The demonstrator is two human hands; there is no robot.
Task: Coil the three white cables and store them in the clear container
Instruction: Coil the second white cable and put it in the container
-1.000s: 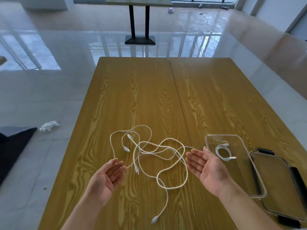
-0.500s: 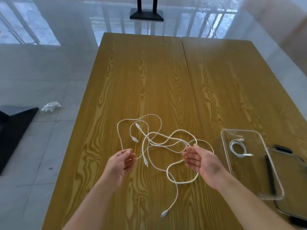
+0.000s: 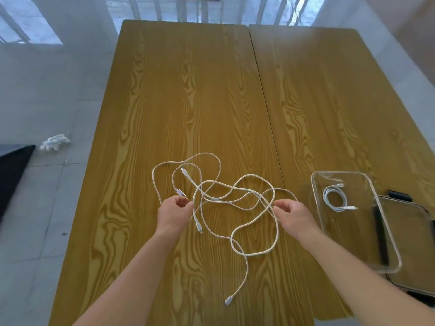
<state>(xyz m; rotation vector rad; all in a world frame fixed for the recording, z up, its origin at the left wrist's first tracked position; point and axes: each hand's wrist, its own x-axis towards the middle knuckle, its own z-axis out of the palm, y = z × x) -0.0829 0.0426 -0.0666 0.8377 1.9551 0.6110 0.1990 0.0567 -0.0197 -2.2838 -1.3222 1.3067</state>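
Hands point(image 3: 175, 211) flanking tangled cables point(image 3: 235, 201).

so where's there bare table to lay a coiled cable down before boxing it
The far half of the table, beyond the tangled cables, is bare. So is the near left strip beside the left hand. It is crowded between both hands, and on the right, where the clear container and its lid sit past the right hand.
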